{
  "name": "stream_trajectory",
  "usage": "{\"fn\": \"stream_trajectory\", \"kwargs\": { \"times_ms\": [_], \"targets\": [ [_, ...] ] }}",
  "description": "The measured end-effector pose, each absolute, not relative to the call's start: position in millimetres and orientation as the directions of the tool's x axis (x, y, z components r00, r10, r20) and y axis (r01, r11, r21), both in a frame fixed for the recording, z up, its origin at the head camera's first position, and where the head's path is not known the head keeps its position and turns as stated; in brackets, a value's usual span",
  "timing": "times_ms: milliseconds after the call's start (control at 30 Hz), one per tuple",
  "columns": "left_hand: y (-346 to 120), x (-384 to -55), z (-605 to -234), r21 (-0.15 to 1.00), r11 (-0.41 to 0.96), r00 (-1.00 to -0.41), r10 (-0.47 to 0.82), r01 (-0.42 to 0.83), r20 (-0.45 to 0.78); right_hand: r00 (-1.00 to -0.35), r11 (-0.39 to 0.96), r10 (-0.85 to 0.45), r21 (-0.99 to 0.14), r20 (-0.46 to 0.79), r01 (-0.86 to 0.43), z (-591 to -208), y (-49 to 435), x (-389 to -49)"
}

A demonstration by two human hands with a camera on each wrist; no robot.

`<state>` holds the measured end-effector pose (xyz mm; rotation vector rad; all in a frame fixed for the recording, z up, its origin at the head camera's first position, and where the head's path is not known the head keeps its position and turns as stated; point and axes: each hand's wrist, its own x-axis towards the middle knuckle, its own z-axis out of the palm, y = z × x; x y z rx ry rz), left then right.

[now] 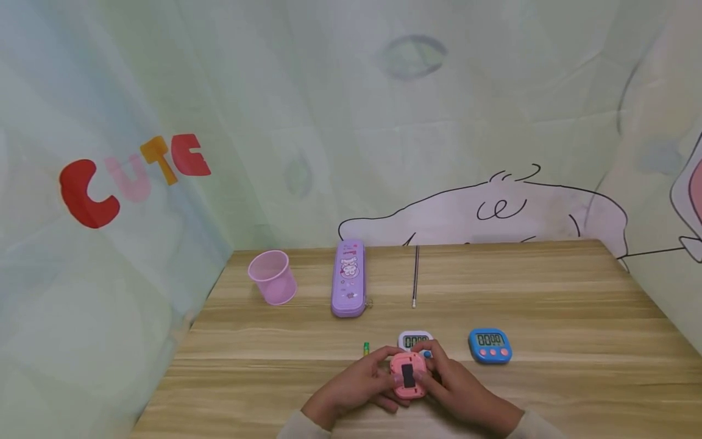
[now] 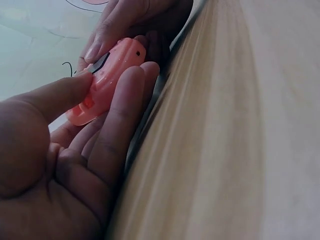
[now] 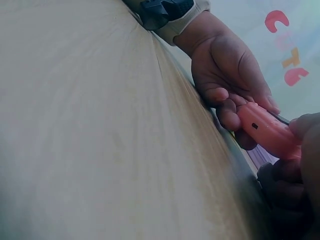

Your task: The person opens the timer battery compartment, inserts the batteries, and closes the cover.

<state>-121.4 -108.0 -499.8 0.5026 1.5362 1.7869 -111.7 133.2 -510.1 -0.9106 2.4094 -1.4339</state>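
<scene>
Both hands hold a pink digital timer (image 1: 408,390), its back with a black strip turned up toward the head camera. My left hand (image 1: 359,381) grips its left side, thumb on the back and fingers beneath. From the other side my right hand (image 1: 457,387) pinches it, thumb at the black strip and index finger along the top edge. In the left wrist view the pink timer (image 2: 117,70) is tilted between the two hands, close over the table. Just behind the hands lies a white timer (image 1: 408,336), partly covered by them. A blue timer (image 1: 490,346) lies to the right.
A small green and yellow item (image 1: 366,347) lies by the left hand, partly hidden. Farther back on the wooden table (image 1: 548,292) are a pink cup (image 1: 278,286), a purple pencil case (image 1: 348,286) and a pencil (image 1: 415,277). A printed curtain (image 1: 329,122) hangs behind the table.
</scene>
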Motion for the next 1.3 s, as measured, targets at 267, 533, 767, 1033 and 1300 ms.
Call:
{"fn": "stream_trajectory", "kwargs": {
  "times_ms": [267, 533, 767, 1033, 1300],
  "targets": [
    [-107.7, -121.5, -500.5, 0.966, -0.034, -0.657, 0.739, -0.258, -0.15, -0.785, 0.338, -0.601, -0.842, 0.15, -0.42, -505.9, 132.3, -108.6],
    [-106.7, -120.4, -500.0, 0.962, -0.018, -0.648, 0.743, -0.273, -0.17, -0.791, 0.349, -0.599, -0.848, 0.126, -0.4, -507.4, 133.4, -106.4],
    [-103.6, -120.4, -500.3, 0.963, -0.034, -0.646, 0.748, -0.269, -0.154, -0.841, 0.377, -0.514, -0.837, 0.168, -0.397, -510.4, 127.5, -105.1],
    [-102.5, -116.4, -497.6, 0.963, -0.039, -0.642, 0.752, -0.267, -0.147, -0.884, 0.471, -0.43, -0.79, 0.184, -0.393, -508.4, 118.6, -100.4],
    [-102.0, -118.2, -497.2, 0.961, -0.034, -0.627, 0.764, -0.276, -0.153, -0.891, 0.511, -0.415, -0.762, 0.185, -0.397, -507.0, 118.6, -99.4]
  ]
}}
